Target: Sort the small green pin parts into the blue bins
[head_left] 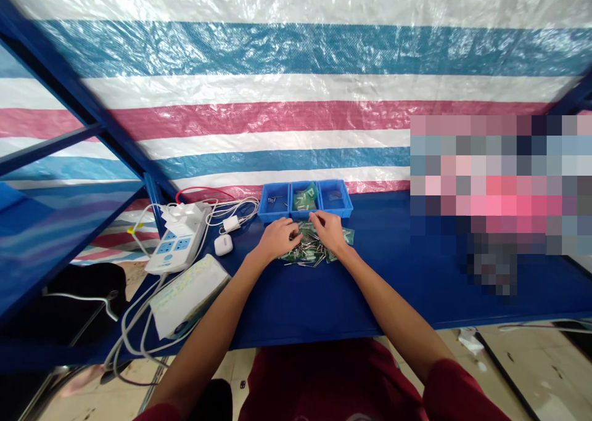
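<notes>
A loose heap of thin silvery metal pieces point(309, 252), like screws or pins, lies on the blue tabletop among green-tinted plastic packets point(348, 236). My left hand point(279, 238) rests at the heap's left side with its fingers curled inward. At the heap's upper right, my right hand point(329, 230) has its thumb and fingers drawn together by a green packet. What either hand holds is too small to make out. Just behind stand three blue bins: the left bin point(262, 206) has a few metal pieces, the middle bin point(304, 214) green packets, the right bin point(345, 212) small grey pieces.
To the left lie a white power strip point(169, 254) with plugs and cables, a white earbud case point(223, 245), a charger point(230, 224) and a tissue pack point(187, 294). Striped plastic sheeting point(287, 125) hangs behind the table point(314, 310). A blurred-out area covers the right side.
</notes>
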`<state>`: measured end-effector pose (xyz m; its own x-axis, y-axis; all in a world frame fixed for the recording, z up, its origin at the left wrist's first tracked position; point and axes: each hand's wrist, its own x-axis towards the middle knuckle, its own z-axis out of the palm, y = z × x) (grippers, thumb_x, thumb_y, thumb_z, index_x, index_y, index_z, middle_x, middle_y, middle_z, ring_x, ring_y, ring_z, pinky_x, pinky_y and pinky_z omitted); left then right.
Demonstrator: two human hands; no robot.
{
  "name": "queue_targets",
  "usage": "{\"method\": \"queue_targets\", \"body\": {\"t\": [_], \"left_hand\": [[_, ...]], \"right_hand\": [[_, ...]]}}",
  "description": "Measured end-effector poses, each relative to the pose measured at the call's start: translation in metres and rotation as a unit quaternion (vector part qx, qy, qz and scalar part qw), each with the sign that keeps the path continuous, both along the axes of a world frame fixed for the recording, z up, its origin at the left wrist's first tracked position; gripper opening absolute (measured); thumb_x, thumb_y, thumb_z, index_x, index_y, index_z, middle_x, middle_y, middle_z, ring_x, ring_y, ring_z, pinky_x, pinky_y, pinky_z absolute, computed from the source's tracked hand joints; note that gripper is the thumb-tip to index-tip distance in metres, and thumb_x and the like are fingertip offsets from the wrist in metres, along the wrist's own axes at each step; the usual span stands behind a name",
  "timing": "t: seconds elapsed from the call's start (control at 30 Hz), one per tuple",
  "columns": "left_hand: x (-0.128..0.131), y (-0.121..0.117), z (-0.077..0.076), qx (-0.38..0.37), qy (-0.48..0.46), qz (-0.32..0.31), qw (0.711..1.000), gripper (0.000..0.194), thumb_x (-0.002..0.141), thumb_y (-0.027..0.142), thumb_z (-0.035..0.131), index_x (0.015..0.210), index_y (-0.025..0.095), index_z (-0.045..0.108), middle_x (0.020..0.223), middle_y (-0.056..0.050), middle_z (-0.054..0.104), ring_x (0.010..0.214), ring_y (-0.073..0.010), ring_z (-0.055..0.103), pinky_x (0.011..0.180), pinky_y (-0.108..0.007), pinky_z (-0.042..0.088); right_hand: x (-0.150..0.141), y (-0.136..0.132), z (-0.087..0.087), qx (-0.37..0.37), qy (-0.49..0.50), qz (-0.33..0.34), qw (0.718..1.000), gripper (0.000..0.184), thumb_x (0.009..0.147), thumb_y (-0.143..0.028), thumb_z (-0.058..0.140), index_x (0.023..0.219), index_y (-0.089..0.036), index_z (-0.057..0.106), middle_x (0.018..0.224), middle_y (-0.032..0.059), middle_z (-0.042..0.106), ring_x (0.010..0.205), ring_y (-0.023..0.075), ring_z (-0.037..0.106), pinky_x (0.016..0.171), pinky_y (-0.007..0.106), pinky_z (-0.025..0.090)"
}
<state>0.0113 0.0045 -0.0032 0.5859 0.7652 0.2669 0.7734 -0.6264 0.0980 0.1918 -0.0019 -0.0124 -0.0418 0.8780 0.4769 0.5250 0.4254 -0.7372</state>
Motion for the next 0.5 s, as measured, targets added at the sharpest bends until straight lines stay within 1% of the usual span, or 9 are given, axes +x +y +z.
{"method": "queue_targets", "body": {"t": [0.17, 0.27, 0.4, 0.5], "left_hand": [[0.0, -0.0005, -0.0019, -0.013, -0.004, -0.015, 1.0, 0.018, 0.088, 0.028, 0.051, 0.075, 0.019, 0.059, 0.075, -0.004, 0.061, 0.078, -0.02, 0.056, 0.072, -0.031, 0.042], [-0.0011, 0.0003, -0.0026, -0.016, -0.027, -0.01, 0.999, 0.019, 0.09, 0.028, 0.049, 0.078, 0.018, 0.06, 0.078, -0.005, 0.062, 0.081, -0.0201, 0.057, 0.075, -0.03, 0.042], [-0.0011, 0.0012, -0.004, -0.023, -0.087, 0.029, 0.996, 0.023, 0.093, 0.03, 0.044, 0.084, 0.019, 0.062, 0.081, -0.004, 0.065, 0.081, -0.0194, 0.059, 0.074, -0.028, 0.042], [0.0005, -0.0002, -0.0037, -0.045, -0.149, 0.063, 0.986, 0.027, 0.095, 0.035, 0.04, 0.093, 0.02, 0.063, 0.075, -0.002, 0.065, 0.072, -0.0172, 0.059, 0.069, -0.026, 0.041]], "right_hand": [[-0.0002, 0.0005, -0.0012, 0.0, -0.003, 0.005, 1.0, 0.043, 0.094, -0.045, 0.038, 0.067, -0.019, 0.059, 0.056, 0.0001, 0.052, 0.052, 0.014, 0.047, 0.057, 0.026, 0.034], [-0.0001, 0.0005, -0.0009, -0.005, -0.008, 0.001, 1.0, 0.044, 0.094, -0.045, 0.037, 0.067, -0.019, 0.059, 0.056, 0.0004, 0.052, 0.052, 0.0143, 0.047, 0.057, 0.026, 0.034], [0.0002, 0.0007, -0.0008, -0.011, -0.016, 0.001, 1.0, 0.046, 0.094, -0.048, 0.035, 0.067, -0.019, 0.059, 0.056, 0.0007, 0.053, 0.053, 0.0145, 0.048, 0.057, 0.026, 0.034], [0.0001, 0.0004, -0.0006, -0.006, -0.013, -0.001, 1.0, 0.045, 0.094, -0.046, 0.037, 0.067, -0.018, 0.06, 0.056, 0.0007, 0.053, 0.052, 0.0144, 0.048, 0.057, 0.026, 0.034]]}}
